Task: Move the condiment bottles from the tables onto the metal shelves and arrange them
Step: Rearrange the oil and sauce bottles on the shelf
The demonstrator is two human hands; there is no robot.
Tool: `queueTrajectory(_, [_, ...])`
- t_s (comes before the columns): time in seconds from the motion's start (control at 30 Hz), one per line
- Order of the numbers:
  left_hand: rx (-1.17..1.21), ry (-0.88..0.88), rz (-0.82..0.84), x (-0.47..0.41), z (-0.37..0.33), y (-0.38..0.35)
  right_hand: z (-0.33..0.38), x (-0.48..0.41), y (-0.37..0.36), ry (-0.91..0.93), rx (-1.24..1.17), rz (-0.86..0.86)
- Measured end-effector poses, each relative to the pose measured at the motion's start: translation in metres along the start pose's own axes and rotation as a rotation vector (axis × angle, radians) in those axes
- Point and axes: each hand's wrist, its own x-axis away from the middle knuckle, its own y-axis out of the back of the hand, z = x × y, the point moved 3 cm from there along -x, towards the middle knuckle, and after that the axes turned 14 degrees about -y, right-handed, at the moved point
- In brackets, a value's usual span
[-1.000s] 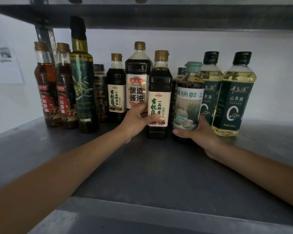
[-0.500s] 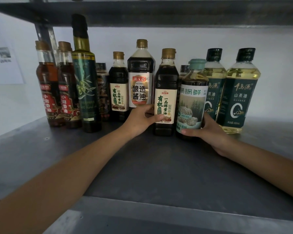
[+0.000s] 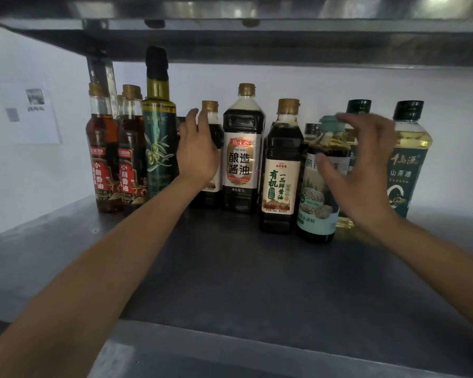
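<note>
A row of condiment bottles stands at the back of the metal shelf [image 3: 230,274]. From the left there are two sesame oil bottles [image 3: 103,162], a tall olive oil bottle [image 3: 159,132], a small soy sauce bottle [image 3: 210,107], a large soy sauce bottle [image 3: 243,159], an organic soy sauce bottle [image 3: 283,175], a teal-capped bottle [image 3: 313,205] and a tea oil bottle [image 3: 411,165]. My left hand [image 3: 198,151] is raised in front of the small soy sauce bottle with its fingers relaxed and holds nothing. My right hand [image 3: 362,167] hovers beside the teal-capped bottle with loosely curved fingers, blurred, gripping nothing.
The upper shelf [image 3: 230,47] hangs low over the bottle tops. A shelf post [image 3: 104,77] stands behind the sesame oil bottles. A second tea oil bottle [image 3: 358,106] is partly hidden behind my right hand. A paper sheet [image 3: 33,113] is on the white wall at left.
Both hands have released the organic soy sauce and teal-capped bottles and lifted. My left hand moved left to the small soy sauce bottle, and my right rose to the teal cap's height.
</note>
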Motion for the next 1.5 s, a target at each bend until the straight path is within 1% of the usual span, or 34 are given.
queueTrajectory(0.13, [0.001,0.023,0.054,-0.013,0.010,-0.015,0.034,-0.047,-0.015,0.150,0.235,0.156])
queueTrajectory(0.2, [0.002,-0.031,0.053,-0.013,0.014,-0.018,0.045,-0.070,-0.023,0.201,0.357,0.275])
queueTrajectory(0.23, [0.006,-0.075,0.035,-0.013,0.015,-0.018,0.048,-0.081,-0.029,0.203,0.412,0.361])
queueTrajectory(0.33, [0.007,-0.227,-0.035,-0.020,0.012,-0.012,0.049,-0.104,-0.041,0.087,0.523,0.665])
queueTrajectory(0.37, [-0.004,-0.274,-0.034,-0.024,0.010,-0.011,0.048,-0.107,-0.045,0.048,0.545,0.744])
queueTrajectory(0.43, [-0.014,-0.346,0.025,-0.034,0.003,-0.012,0.046,-0.110,-0.049,0.024,0.576,0.817])
queueTrajectory(0.53, [0.004,-0.332,0.122,-0.047,-0.007,-0.017,0.047,-0.114,-0.049,0.034,0.552,0.810])
queueTrajectory(0.63, [0.168,-0.192,0.130,-0.058,-0.022,-0.022,0.050,-0.116,-0.050,0.064,0.567,0.809])
queueTrajectory(0.7, [0.296,-0.083,0.105,-0.064,-0.030,-0.025,0.052,-0.117,-0.052,0.081,0.595,0.809])
queueTrajectory(0.73, [0.315,-0.056,0.091,-0.067,-0.032,-0.026,0.052,-0.117,-0.052,0.086,0.605,0.808])
queueTrajectory(0.9, [0.186,-0.036,0.076,-0.075,-0.033,-0.018,0.051,-0.119,-0.050,0.073,0.588,0.814])
queueTrajectory(1.0, [0.296,0.024,0.041,-0.078,-0.033,-0.006,0.051,-0.120,-0.050,0.072,0.594,0.821])
queueTrajectory(1.1, [0.464,-0.003,-0.003,-0.071,-0.040,0.006,0.052,-0.120,-0.052,0.055,0.594,0.817])
queueTrajectory(1.2, [0.458,-0.088,-0.009,-0.055,-0.048,0.023,0.055,-0.119,-0.049,0.032,0.570,0.816])
queueTrajectory(1.27, [0.457,-0.094,-0.020,-0.047,-0.045,0.037,0.055,-0.119,-0.047,0.006,0.540,0.822])
queueTrajectory(1.5, [0.531,0.087,-0.050,-0.033,-0.015,0.107,0.057,-0.126,-0.051,-0.062,0.487,0.870])
